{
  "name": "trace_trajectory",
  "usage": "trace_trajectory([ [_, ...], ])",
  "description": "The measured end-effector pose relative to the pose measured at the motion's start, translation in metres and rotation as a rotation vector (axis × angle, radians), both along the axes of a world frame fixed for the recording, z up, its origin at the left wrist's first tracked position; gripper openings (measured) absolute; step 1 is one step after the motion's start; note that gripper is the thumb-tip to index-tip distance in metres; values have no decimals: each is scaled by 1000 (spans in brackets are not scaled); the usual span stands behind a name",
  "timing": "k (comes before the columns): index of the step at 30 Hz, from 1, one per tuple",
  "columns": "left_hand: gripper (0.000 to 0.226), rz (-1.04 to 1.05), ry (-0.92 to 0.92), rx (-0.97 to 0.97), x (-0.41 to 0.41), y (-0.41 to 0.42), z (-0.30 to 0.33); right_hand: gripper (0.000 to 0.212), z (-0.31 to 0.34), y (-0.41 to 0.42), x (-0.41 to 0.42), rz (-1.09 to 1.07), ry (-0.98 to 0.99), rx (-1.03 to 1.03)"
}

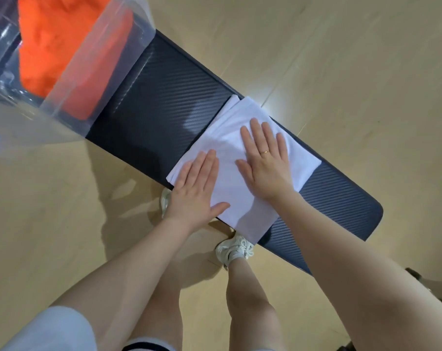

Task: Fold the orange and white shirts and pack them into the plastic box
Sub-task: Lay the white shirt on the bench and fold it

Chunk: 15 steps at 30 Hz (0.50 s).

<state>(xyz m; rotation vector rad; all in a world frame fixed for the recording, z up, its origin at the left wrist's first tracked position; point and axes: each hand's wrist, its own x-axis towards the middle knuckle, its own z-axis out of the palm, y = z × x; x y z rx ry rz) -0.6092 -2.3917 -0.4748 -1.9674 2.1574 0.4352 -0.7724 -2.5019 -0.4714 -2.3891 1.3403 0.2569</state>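
The white shirt (230,138) lies folded into a rectangle on the dark table (159,97). My left hand (196,188) presses flat on its near left part, fingers straight. My right hand (264,158), wearing a ring, presses flat on its middle, fingers spread. The orange shirt (57,39) sits bunched inside the clear plastic box (108,59) at the table's far left end.
The dark table is narrow, with a rounded right end (367,214). The white shirt's near corner overhangs its front edge. Wooden floor (341,59) surrounds it. My legs and white shoes (234,247) stand close to the front edge. A dark object (440,295) shows at the lower right.
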Motion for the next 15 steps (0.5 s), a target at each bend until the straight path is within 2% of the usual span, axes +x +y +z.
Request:
trace_trajectory([
  [4, 96, 45, -38, 18, -3, 2, 0, 61, 7, -17, -25, -130, 122, 42],
  [6, 96, 128, -5, 38, -9, 7, 0, 61, 10, -24, -39, -180, 140, 82],
  [8, 93, 274, 116, 44, -18, 16, 2, 61, 14, -26, -49, -243, 102, 127],
  [10, 88, 530, 294, 17, -37, 25, 14, 58, 24, -25, -63, -340, 23, 134],
  [13, 84, 1079, 501, 88, -72, 34, 35, 49, 37, -18, -85, -445, -75, 100],
  [15, 78, 1391, 602, 103, -93, 36, 42, 40, 42, -15, -96, -478, -105, 167],
])
